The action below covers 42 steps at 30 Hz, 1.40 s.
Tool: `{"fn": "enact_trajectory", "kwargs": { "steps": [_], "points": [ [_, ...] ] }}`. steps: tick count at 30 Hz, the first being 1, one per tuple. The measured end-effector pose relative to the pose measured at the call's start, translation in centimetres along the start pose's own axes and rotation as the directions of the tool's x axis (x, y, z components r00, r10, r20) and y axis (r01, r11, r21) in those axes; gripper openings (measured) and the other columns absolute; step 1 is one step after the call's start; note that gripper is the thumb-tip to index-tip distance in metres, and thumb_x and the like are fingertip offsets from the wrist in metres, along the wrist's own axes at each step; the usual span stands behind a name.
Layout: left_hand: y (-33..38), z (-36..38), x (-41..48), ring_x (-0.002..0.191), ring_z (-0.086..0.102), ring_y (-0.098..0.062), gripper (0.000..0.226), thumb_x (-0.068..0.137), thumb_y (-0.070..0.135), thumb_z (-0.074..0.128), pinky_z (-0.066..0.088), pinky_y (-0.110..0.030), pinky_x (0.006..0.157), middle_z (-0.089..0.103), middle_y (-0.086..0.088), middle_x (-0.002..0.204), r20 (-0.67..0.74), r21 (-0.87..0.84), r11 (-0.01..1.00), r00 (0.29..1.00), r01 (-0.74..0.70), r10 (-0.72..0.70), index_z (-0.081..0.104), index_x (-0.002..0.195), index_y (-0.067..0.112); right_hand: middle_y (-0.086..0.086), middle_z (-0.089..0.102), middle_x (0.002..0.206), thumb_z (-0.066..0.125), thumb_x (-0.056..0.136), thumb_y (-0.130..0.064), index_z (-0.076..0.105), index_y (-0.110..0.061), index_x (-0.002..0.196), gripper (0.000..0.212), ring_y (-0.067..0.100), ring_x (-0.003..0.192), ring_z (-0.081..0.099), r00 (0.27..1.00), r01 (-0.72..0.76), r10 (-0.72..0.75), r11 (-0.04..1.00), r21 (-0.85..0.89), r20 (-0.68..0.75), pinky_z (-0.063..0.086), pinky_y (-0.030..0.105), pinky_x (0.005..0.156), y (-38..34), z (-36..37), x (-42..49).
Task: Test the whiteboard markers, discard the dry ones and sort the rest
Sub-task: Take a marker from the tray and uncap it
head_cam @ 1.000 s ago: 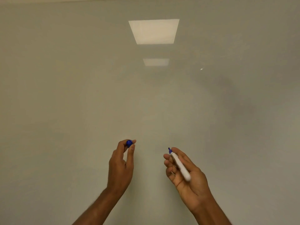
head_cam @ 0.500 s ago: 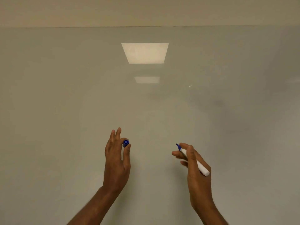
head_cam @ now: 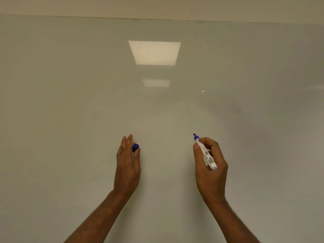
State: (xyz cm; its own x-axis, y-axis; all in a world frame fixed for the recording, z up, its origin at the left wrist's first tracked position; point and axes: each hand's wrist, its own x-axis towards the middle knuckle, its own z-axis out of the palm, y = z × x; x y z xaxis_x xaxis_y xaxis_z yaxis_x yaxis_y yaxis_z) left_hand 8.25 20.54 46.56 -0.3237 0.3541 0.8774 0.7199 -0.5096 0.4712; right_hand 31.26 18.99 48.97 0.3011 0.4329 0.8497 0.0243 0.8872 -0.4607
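A blank whiteboard (head_cam: 70,102) fills the view in front of me. My right hand (head_cam: 209,165) grips an uncapped white marker (head_cam: 206,155) with a blue tip; the tip points up toward the board, close to its surface. Whether the tip touches the board I cannot tell. My left hand (head_cam: 128,163) pinches the marker's blue cap (head_cam: 135,147) between thumb and fingers, level with the right hand and well to its left. No ink marks show on the board.
The board's top edge (head_cam: 157,19) runs across the top, with plain wall above it. Two ceiling lights reflect in the board (head_cam: 154,52) above my hands.
My right hand has turned and rolled the marker into a writing grip, tip now pointing up at the board. My view has tilted up, showing the board's top edge. The left hand still pinches the cap.
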Motion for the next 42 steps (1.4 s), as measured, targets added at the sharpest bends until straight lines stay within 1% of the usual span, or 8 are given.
{"fn": "enact_trajectory", "kwargs": {
  "steps": [12,15,18,22,29,35,38,42],
  "points": [
    [-2.1,2.5,0.6,0.156,0.015,-0.007,0.055,0.106,0.030,0.040,0.010,-0.008,0.120,0.026,0.006,0.166,-0.073,0.027,0.996,0.994,-0.084,0.086,0.032,0.159,0.019,-0.017,0.064,0.095,0.059,0.098,-0.034,0.062,-0.030,0.105,0.009,0.015,0.090,0.061,0.983,0.178,-0.183,0.967,-0.182,-0.014,0.052,0.048,0.081,2.3,1.9,2.5],
    [-3.2,2.8,0.8,0.156,0.016,-0.010,0.055,0.106,0.028,0.040,0.011,-0.014,0.123,0.030,0.002,0.166,-0.082,0.064,0.991,0.989,-0.122,0.127,0.033,0.159,0.017,-0.006,0.067,0.096,0.052,0.095,-0.048,0.066,-0.020,0.108,0.033,0.020,0.092,0.061,0.986,0.164,-0.167,0.964,-0.207,0.005,0.050,0.036,0.085,3.1,2.4,3.6],
    [-3.8,3.1,1.0,0.156,0.018,-0.014,0.054,0.106,0.027,0.040,0.011,-0.017,0.125,0.030,0.001,0.166,-0.090,0.072,0.988,0.986,-0.135,0.141,0.032,0.159,0.016,-0.004,0.068,0.099,0.049,0.094,-0.052,0.066,-0.019,0.110,0.041,0.019,0.095,0.061,0.986,0.164,-0.167,0.954,-0.252,0.009,0.042,0.019,0.090,3.3,2.9,4.2],
    [-4.2,3.5,1.1,0.157,0.019,-0.020,0.051,0.109,0.025,0.038,0.010,-0.019,0.125,0.031,-0.002,0.166,-0.114,0.083,0.985,0.980,-0.153,0.162,0.033,0.158,0.013,-0.006,0.068,0.099,0.052,0.095,-0.046,0.066,-0.019,0.110,0.034,0.013,0.095,0.061,0.979,0.195,-0.202,0.943,-0.270,0.001,0.047,0.035,0.091,3.4,3.4,4.9],
    [-5.1,4.1,1.5,0.155,0.024,-0.026,0.055,0.108,0.034,0.037,0.013,-0.024,0.127,0.036,-0.008,0.163,-0.138,0.128,0.971,0.966,-0.201,0.218,0.036,0.156,0.009,-0.008,0.069,0.099,0.054,0.096,-0.041,0.067,-0.018,0.111,0.030,0.012,0.096,0.061,0.976,0.208,-0.218,0.924,-0.320,0.006,0.045,0.039,0.093,4.2,3.6,5.5],
    [-5.1,4.5,1.7,0.155,0.020,-0.008,0.048,0.110,0.033,0.039,0.021,-0.031,0.126,0.039,-0.001,0.158,-0.224,0.179,0.940,0.918,-0.291,0.327,0.040,0.151,0.008,-0.007,0.069,0.096,0.053,0.096,-0.041,0.067,-0.018,0.110,0.031,0.014,0.093,0.062,0.971,0.230,-0.241,0.914,-0.334,0.009,0.047,0.046,0.090,4.3,3.8,6.1],
    [-5.1,4.5,1.7,0.155,0.017,-0.006,0.051,0.110,0.040,0.036,0.019,-0.025,0.126,0.036,0.004,0.159,-0.231,0.162,0.948,0.924,-0.273,0.305,0.036,0.154,0.014,-0.008,0.068,0.094,0.054,0.096,-0.041,0.067,-0.019,0.109,0.029,0.014,0.092,0.062,0.973,0.222,-0.231,0.917,-0.331,0.012,0.048,0.048,0.087,4.4,3.9,6.2],
    [-5.6,4.4,1.6,0.156,0.022,-0.023,0.057,0.109,0.044,0.035,0.014,-0.026,0.127,0.040,-0.009,0.161,-0.181,0.149,0.959,0.947,-0.242,0.267,0.046,0.151,0.007,-0.009,0.068,0.093,0.055,0.096,-0.040,0.067,-0.020,0.108,0.027,0.015,0.091,0.062,0.971,0.228,-0.238,0.914,-0.336,0.011,0.049,0.048,0.085,4.5,4.0,6.3]
  ]
}}
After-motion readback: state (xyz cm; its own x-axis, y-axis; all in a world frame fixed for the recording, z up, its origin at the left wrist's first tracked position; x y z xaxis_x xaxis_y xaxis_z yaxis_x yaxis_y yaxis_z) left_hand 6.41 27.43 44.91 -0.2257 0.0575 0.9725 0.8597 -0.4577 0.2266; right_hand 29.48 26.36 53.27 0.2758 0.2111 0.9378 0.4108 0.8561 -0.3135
